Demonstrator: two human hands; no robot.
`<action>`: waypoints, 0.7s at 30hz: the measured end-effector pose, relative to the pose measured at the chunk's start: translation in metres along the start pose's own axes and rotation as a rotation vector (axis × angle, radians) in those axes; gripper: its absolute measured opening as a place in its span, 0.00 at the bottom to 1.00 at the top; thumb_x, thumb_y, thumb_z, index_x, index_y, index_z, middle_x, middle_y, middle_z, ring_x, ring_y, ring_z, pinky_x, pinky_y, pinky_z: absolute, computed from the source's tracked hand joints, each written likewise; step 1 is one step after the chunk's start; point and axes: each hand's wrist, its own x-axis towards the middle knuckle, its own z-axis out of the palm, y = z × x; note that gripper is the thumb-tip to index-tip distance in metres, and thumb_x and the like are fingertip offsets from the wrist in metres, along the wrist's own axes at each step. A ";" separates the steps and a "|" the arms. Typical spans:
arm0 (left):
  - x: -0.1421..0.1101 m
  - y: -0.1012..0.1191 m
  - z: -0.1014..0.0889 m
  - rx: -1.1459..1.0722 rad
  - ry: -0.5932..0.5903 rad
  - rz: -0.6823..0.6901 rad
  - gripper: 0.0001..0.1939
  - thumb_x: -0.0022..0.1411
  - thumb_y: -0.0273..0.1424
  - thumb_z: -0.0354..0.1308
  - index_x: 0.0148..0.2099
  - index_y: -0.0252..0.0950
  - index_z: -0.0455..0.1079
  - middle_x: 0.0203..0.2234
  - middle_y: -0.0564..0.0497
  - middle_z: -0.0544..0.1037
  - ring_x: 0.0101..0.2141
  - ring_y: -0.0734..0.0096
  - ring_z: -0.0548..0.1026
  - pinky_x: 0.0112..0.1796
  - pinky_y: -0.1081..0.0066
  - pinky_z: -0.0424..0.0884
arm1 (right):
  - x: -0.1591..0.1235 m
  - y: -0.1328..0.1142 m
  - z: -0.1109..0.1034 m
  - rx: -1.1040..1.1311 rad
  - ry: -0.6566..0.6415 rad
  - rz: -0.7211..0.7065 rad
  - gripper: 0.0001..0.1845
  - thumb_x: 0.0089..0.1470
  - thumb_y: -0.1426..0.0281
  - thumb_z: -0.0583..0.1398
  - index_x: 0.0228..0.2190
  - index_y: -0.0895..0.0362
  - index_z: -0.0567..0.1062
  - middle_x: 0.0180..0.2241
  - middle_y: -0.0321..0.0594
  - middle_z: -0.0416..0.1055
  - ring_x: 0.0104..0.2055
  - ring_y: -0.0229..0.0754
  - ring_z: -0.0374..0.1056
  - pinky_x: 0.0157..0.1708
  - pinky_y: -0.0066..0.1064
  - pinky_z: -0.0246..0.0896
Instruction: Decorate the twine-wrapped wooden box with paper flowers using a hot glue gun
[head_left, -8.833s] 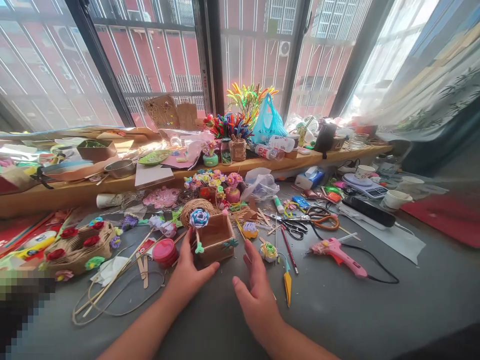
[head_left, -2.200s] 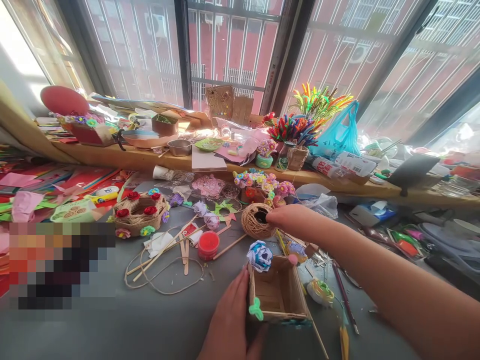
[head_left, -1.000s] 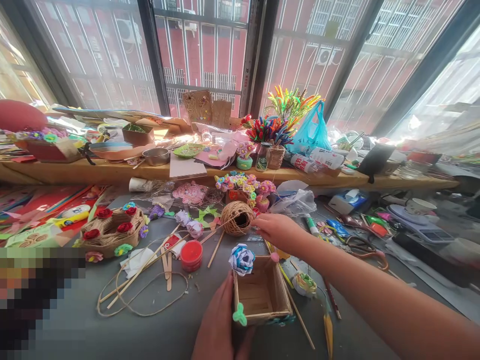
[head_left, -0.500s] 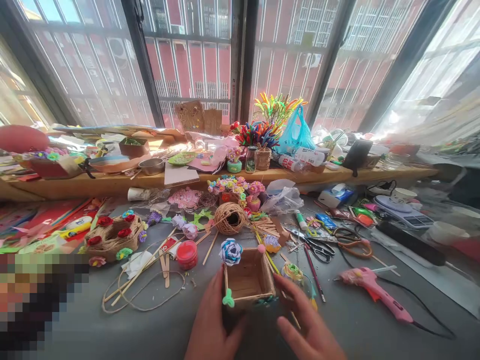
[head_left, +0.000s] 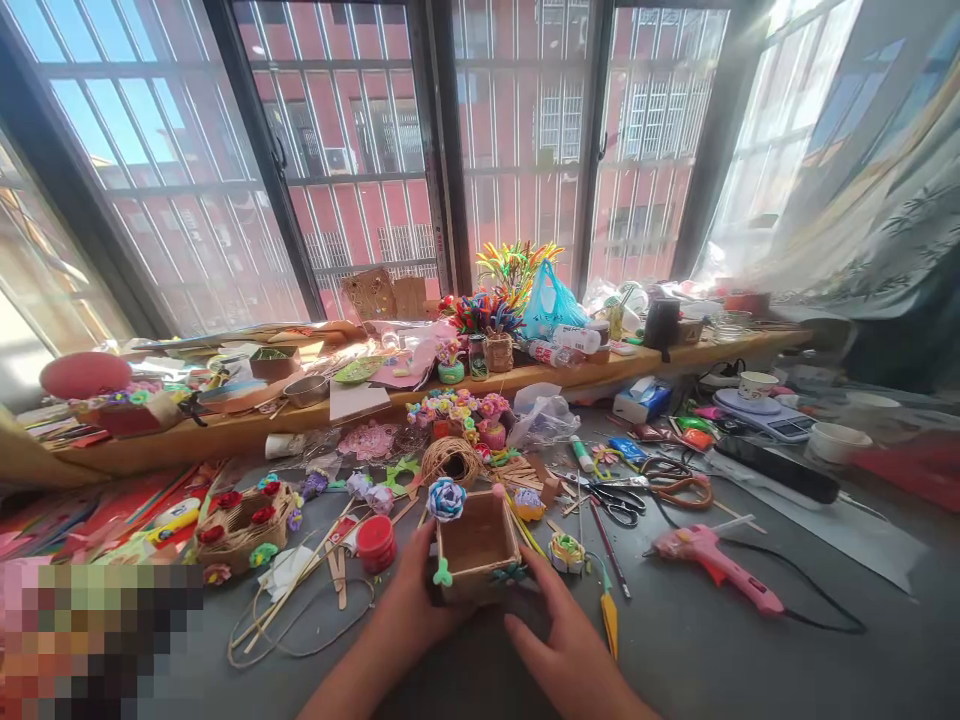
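A small open-topped brown box (head_left: 478,530) with twine edging is between my two hands, its inside facing up and toward me. A blue-and-white paper flower (head_left: 447,499) sits on its far left corner. A pink pompom (head_left: 499,491) is on the far right corner, and a green clover-like piece (head_left: 442,572) on the near left. Dark teal leaf shapes (head_left: 508,571) run along its near right edge. My left hand (head_left: 421,595) is wrapped round the box's left side and underside. Along the right wall lie the fingers of my right hand (head_left: 553,620), thumb apart in front.
To the right lies a pink hot glue gun (head_left: 720,565) with its cord. Scissors (head_left: 619,500), a pencil (head_left: 609,550) and a paper rose (head_left: 566,552) are nearer. Left are a red tub (head_left: 376,543), looped twine (head_left: 300,640) and a flower-trimmed basket (head_left: 244,540). A twine ball (head_left: 452,462) stands behind.
The view has tilted up and turned right, shifting the background. My right hand is closer against the box. Both hands still flank the box, which shows more of its near wall.
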 end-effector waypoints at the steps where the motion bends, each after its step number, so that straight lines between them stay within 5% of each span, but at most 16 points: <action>1: 0.007 0.001 -0.001 0.010 0.018 0.013 0.54 0.44 0.28 0.75 0.72 0.42 0.58 0.66 0.37 0.70 0.65 0.39 0.70 0.64 0.42 0.67 | 0.008 -0.006 0.002 0.043 0.005 0.009 0.38 0.55 0.68 0.64 0.67 0.49 0.67 0.70 0.46 0.65 0.69 0.57 0.66 0.67 0.49 0.64; 7: 0.034 0.005 0.001 0.033 0.006 -0.003 0.53 0.47 0.38 0.78 0.71 0.40 0.60 0.66 0.36 0.70 0.67 0.38 0.67 0.65 0.41 0.65 | 0.046 -0.014 0.012 0.130 0.082 0.108 0.37 0.57 0.66 0.63 0.67 0.50 0.65 0.65 0.47 0.71 0.66 0.55 0.69 0.67 0.50 0.64; 14: 0.031 -0.011 0.012 0.037 -0.018 0.003 0.51 0.50 0.32 0.74 0.73 0.40 0.57 0.69 0.36 0.66 0.70 0.38 0.63 0.68 0.40 0.58 | 0.027 0.011 0.020 -0.030 0.062 0.075 0.41 0.59 0.71 0.61 0.71 0.51 0.58 0.71 0.48 0.61 0.71 0.52 0.62 0.72 0.49 0.55; 18: 0.031 -0.011 0.012 -0.018 0.013 -0.112 0.52 0.51 0.34 0.73 0.74 0.39 0.53 0.73 0.35 0.59 0.73 0.39 0.56 0.70 0.41 0.54 | 0.021 0.011 0.021 -0.125 0.050 0.059 0.44 0.58 0.71 0.61 0.73 0.52 0.55 0.74 0.47 0.56 0.74 0.52 0.56 0.74 0.48 0.50; 21: 0.032 -0.007 0.010 -0.105 0.028 -0.181 0.44 0.55 0.36 0.72 0.69 0.36 0.58 0.68 0.35 0.67 0.68 0.40 0.66 0.68 0.41 0.59 | 0.020 0.005 0.018 -0.111 0.009 0.014 0.45 0.59 0.72 0.61 0.73 0.50 0.54 0.74 0.45 0.55 0.74 0.52 0.56 0.73 0.47 0.52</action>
